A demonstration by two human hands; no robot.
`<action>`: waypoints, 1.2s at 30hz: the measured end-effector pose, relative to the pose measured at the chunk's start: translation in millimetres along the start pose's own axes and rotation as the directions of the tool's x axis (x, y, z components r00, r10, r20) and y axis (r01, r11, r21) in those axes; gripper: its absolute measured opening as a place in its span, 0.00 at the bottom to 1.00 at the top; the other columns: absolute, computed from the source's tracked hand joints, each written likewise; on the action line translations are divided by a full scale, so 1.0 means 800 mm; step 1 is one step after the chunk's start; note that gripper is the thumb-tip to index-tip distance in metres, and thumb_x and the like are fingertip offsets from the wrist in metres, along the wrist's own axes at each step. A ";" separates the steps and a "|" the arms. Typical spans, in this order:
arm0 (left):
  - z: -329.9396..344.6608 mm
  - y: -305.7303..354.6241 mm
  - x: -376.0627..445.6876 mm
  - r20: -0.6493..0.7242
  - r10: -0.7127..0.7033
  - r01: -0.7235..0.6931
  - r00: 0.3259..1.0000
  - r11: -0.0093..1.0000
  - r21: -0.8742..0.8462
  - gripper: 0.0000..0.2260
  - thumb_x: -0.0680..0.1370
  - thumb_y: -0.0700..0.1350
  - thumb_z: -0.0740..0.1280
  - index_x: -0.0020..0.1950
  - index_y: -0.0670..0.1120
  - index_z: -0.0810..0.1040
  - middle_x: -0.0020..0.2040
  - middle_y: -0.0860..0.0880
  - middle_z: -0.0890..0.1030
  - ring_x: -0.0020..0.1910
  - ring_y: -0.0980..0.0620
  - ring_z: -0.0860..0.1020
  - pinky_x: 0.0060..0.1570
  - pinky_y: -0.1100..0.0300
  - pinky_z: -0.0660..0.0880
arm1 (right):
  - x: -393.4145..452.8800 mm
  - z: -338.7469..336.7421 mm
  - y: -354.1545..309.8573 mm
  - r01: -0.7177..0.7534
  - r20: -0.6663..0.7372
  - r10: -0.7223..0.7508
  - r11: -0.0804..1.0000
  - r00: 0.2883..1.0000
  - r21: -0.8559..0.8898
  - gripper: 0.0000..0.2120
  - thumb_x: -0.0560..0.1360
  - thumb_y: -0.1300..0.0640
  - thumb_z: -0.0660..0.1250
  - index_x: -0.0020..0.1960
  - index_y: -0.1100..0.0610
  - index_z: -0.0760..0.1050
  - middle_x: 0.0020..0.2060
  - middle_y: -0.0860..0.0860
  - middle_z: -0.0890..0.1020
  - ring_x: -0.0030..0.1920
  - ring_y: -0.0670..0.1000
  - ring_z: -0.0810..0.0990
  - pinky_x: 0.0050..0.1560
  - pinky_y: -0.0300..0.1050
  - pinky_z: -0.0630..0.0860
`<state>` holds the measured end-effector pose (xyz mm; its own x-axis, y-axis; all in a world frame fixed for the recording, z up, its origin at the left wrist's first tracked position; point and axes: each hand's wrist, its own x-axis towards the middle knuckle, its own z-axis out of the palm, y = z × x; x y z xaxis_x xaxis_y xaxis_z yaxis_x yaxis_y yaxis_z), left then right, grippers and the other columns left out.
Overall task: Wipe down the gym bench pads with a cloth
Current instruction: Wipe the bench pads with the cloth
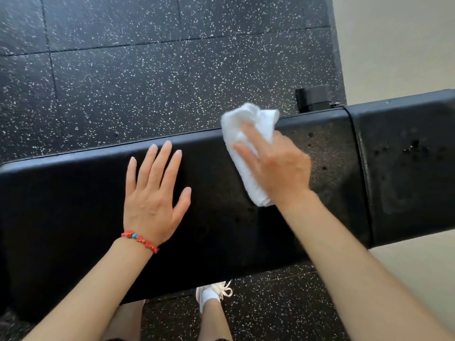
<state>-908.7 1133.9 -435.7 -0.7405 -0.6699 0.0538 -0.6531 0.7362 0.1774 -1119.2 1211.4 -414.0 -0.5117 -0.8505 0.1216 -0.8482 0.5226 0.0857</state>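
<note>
At the far edge of the long bench pad (73, 193), the white cloth (240, 124) is being pressed under the straight, unclenched fingers of the right hand (278, 166). The left hand (152, 193) is being braced flat, fingers spread, nearby. Merely pressed, the cloth could be pushed off onto the floor (147, 82); marks on the adjacent pad (406, 168) could be missed.

Two bench pads (73, 205), one white cloth (246, 119), two hands (152, 205), one red bracelet (141, 239), one shoe (214, 291)
</note>
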 end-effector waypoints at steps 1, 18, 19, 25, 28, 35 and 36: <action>0.000 0.000 0.000 -0.007 -0.003 0.003 1.000 1.000 -0.002 0.25 0.77 0.52 0.56 0.72 0.43 0.63 0.72 0.42 0.65 0.72 0.44 0.60 0.71 0.44 0.51 | 0.002 0.002 0.028 -0.036 0.007 0.037 0.997 0.999 -0.067 0.20 0.75 0.41 0.55 0.56 0.48 0.79 0.25 0.52 0.75 0.23 0.52 0.75 0.18 0.38 0.66; -0.016 -0.001 -0.012 -0.040 -0.014 0.012 0.999 0.999 -0.052 0.24 0.77 0.49 0.56 0.70 0.39 0.66 0.71 0.40 0.67 0.71 0.43 0.61 0.71 0.46 0.51 | -0.052 -0.004 0.061 -0.194 0.002 0.194 0.979 0.981 0.062 0.18 0.76 0.42 0.56 0.59 0.46 0.77 0.32 0.58 0.78 0.30 0.57 0.78 0.25 0.41 0.67; -0.018 -0.006 -0.021 -0.051 -0.017 0.014 0.999 0.998 -0.055 0.23 0.77 0.49 0.56 0.70 0.40 0.66 0.71 0.41 0.67 0.71 0.43 0.61 0.71 0.46 0.51 | -0.055 -0.007 0.072 -0.299 0.072 0.292 0.947 0.954 0.118 0.19 0.77 0.42 0.56 0.63 0.46 0.74 0.38 0.61 0.79 0.35 0.60 0.78 0.30 0.44 0.67; -0.021 -0.033 -0.100 -0.029 -0.092 0.091 0.995 0.995 -0.035 0.22 0.79 0.49 0.54 0.70 0.41 0.65 0.71 0.41 0.66 0.72 0.42 0.60 0.71 0.44 0.51 | -0.094 -0.014 -0.007 -0.474 0.095 0.465 0.859 0.880 0.191 0.19 0.77 0.42 0.58 0.66 0.45 0.70 0.44 0.61 0.79 0.39 0.62 0.78 0.35 0.51 0.73; -0.015 -0.033 -0.117 -0.009 -0.101 0.101 0.995 0.995 0.007 0.22 0.79 0.49 0.54 0.71 0.44 0.64 0.72 0.41 0.64 0.72 0.42 0.59 0.70 0.41 0.51 | -0.125 -0.020 -0.083 -0.307 0.022 0.308 0.936 0.951 0.175 0.16 0.74 0.44 0.63 0.57 0.48 0.80 0.31 0.55 0.78 0.26 0.54 0.76 0.22 0.42 0.71; -0.017 -0.035 -0.113 0.002 -0.106 0.106 0.994 0.992 -0.067 0.23 0.78 0.49 0.54 0.71 0.44 0.64 0.73 0.42 0.64 0.72 0.42 0.59 0.70 0.41 0.51 | -0.140 -0.023 -0.066 -0.242 -0.056 0.255 0.953 0.965 0.182 0.18 0.75 0.42 0.59 0.58 0.48 0.78 0.34 0.57 0.79 0.33 0.57 0.79 0.27 0.46 0.73; -0.018 -0.034 -0.113 0.002 -0.104 0.104 0.995 0.991 -0.081 0.23 0.78 0.49 0.54 0.71 0.43 0.65 0.73 0.42 0.64 0.72 0.41 0.60 0.70 0.41 0.50 | -0.142 -0.026 -0.056 -0.358 -0.005 0.369 0.906 0.929 0.227 0.18 0.76 0.42 0.60 0.61 0.47 0.76 0.39 0.59 0.80 0.38 0.60 0.79 0.33 0.50 0.74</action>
<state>-821.8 1173.0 -431.0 -0.6687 -0.7428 0.0327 -0.7117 0.6522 0.2608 -1020.6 1285.8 -411.3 -0.7879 -0.5974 0.1494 -0.6158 0.7646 -0.1904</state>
